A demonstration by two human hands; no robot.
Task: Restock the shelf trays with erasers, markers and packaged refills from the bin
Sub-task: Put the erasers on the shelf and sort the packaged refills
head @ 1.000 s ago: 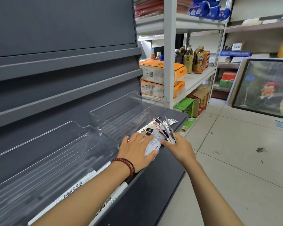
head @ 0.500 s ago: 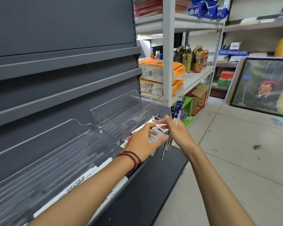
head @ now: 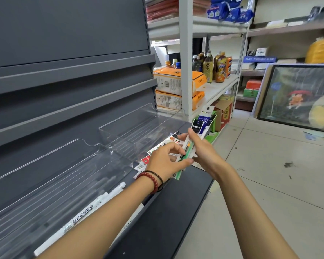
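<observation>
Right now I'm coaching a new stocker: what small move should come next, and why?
Probably lower the packaged refills into the clear tray beside them: the left hand and right hand both grip the bundle above the shelf edge, and loose packs lie just below.

Dark grey metal shelf (head: 166, 212), clear plastic trays (head: 45, 157); white markers (head: 79, 217) w/ black print; flat refill packs (head: 204, 118) blue/black/white, one green-edged; dark red bead bracelet (head: 151, 181).

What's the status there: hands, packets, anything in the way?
Left hand and right hand both grip a bundle of refill packs above the shelf. Other loose packs lie there. Nothing between bundle and clear tray.
</observation>
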